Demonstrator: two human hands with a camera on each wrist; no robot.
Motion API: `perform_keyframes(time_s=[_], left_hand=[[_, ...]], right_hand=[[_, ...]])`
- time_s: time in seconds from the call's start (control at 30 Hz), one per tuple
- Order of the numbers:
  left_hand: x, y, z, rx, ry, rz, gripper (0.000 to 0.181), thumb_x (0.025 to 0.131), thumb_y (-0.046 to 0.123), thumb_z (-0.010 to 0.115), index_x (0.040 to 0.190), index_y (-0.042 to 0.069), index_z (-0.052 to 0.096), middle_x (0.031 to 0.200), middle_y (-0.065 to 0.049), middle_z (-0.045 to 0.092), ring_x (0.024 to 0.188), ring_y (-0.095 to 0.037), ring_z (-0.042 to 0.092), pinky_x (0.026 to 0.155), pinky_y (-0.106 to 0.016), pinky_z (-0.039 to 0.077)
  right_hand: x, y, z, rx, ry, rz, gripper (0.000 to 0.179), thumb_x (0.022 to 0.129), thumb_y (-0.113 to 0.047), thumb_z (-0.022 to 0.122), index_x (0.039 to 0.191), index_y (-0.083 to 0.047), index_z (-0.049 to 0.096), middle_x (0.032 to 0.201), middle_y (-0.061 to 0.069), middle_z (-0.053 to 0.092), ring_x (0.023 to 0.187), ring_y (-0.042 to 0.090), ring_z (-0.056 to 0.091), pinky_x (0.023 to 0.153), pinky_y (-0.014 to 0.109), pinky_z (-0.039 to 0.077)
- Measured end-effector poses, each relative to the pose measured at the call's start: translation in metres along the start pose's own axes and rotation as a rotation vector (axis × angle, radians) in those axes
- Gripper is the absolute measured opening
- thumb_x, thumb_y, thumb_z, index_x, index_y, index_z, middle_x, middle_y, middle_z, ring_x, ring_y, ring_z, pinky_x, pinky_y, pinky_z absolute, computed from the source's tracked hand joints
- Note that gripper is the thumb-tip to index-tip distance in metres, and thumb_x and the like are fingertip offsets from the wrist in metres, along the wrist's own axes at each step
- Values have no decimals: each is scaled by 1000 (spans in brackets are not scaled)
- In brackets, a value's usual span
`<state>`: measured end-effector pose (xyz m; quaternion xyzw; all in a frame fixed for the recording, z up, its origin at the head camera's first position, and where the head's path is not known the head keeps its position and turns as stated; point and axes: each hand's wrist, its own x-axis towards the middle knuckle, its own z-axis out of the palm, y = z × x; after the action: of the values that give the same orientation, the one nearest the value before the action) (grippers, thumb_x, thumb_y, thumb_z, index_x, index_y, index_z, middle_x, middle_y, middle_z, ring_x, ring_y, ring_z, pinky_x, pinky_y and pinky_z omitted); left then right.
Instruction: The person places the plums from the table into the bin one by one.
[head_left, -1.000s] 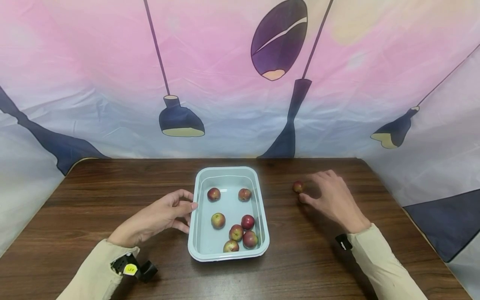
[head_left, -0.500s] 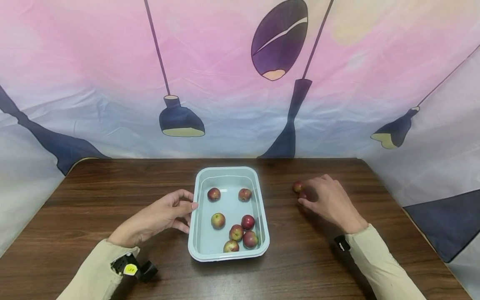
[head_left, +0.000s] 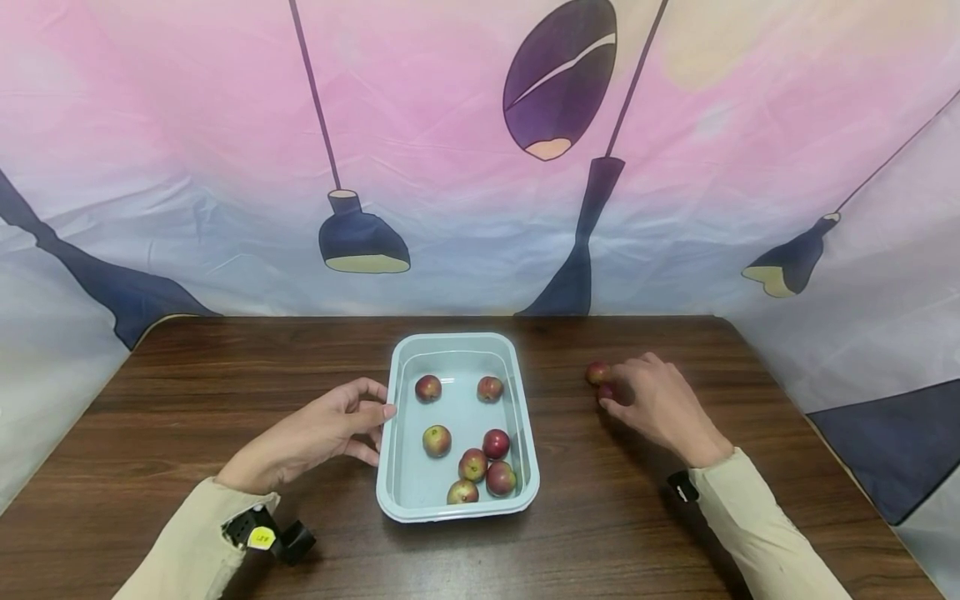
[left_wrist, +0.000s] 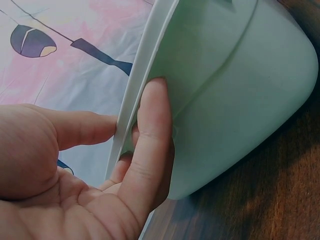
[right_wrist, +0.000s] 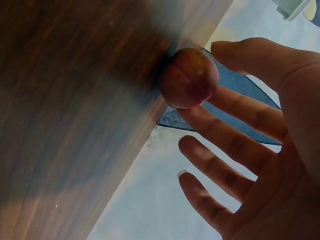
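Observation:
A pale blue-green plastic tray (head_left: 458,510) stands on the table with several red and yellow-green plums (head_left: 437,441) inside. My left hand (head_left: 318,433) pinches its left rim, thumb inside and fingers along the outer wall, as the left wrist view confirms. To the right of the tray my right hand (head_left: 660,408) is at a dark red plum (right_wrist: 189,78) on the table. Thumb and fingertips lie on either side of this plum; the ring and little fingers are extended. Just behind it, a second plum (head_left: 597,372) sits close to the fingertips.
The dark wooden table (head_left: 225,358) ends at a printed cloth backdrop (head_left: 480,167) with hanging lamps drawn on it. A black wrist device (head_left: 258,533) with a yellow label is strapped to the left sleeve, and another black strap (head_left: 682,486) to the right.
My right hand has drawn its thumb and fingers slightly closer together and lowered a little. The plum between them has come into sight. The left hand and tray have not moved.

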<state>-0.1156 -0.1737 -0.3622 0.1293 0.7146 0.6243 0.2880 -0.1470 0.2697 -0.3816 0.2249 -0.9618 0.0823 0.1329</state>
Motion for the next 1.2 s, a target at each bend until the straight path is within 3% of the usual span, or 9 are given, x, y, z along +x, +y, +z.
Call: perform_keyframes(time_s=[0.43, 1.2], left_hand=[[0, 0, 0, 4, -5, 1, 52, 107, 21, 54, 138, -14, 31, 103, -13, 69, 86, -18, 70, 78, -37, 66], [0, 0, 0, 5, 6, -8, 53, 107, 22, 54, 139, -13, 31, 103, -13, 68, 87, -18, 69, 78, -36, 66]], right_hand=[[0, 0, 1, 9, -66, 39, 13, 84, -18, 79, 96, -15, 75, 78, -5, 68, 84, 23, 63, 77, 44, 54], [0, -2, -1, -4, -34, 18, 18, 81, -19, 83, 97, -15, 76, 82, -5, 71, 87, 24, 64, 77, 43, 55]])
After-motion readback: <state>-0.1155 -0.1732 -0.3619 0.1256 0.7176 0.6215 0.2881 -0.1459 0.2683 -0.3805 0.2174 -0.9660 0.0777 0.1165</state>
